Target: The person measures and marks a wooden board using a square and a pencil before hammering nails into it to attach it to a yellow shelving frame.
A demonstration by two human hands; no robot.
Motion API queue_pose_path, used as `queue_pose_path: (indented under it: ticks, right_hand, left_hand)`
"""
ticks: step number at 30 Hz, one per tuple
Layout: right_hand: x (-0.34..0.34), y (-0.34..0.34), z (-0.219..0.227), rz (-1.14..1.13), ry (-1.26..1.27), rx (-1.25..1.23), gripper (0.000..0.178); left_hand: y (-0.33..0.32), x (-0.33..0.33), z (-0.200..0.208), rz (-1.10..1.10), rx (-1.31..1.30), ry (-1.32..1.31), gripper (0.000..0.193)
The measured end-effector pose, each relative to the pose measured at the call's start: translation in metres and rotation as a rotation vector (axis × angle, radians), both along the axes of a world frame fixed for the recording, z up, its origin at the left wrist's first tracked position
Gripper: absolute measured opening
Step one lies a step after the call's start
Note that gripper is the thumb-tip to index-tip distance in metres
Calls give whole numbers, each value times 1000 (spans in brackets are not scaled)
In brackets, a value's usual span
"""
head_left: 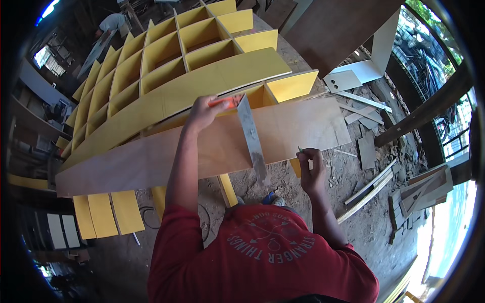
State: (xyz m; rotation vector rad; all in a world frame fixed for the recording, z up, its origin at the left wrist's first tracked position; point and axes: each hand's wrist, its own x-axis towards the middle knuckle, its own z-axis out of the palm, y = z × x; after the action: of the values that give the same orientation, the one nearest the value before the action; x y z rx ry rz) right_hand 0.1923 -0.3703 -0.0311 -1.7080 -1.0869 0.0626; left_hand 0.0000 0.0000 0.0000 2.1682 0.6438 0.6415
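Brown board (303,126) lies across the near side of the yellow frame (260,39). Left hand (202,113) is curled round the orange handle of the square (250,134), its blade spanning the board. Right hand (313,169) is nearly closed, pinching a small stub (300,149), probably a pencil, by the near edge; contact unclear. Step, judged by pose: squaring for a mark. Next move calls for a steady blade. Ground (336,182) dusty; scraps (367,151) at right; another person (112,22) bends far left.
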Motion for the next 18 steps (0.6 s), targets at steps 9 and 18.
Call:
queue_pose_path:
  ticks: [9, 18]
  right_hand:
    - [-37, 45, 16, 82, -16, -30, 13]
    - [-108, 103, 15, 459, 245, -232, 14]
  left_hand:
    - [-53, -60, 8, 6, -658, -270, 35]
    - [-162, -166, -5, 417, -890, -638, 35]
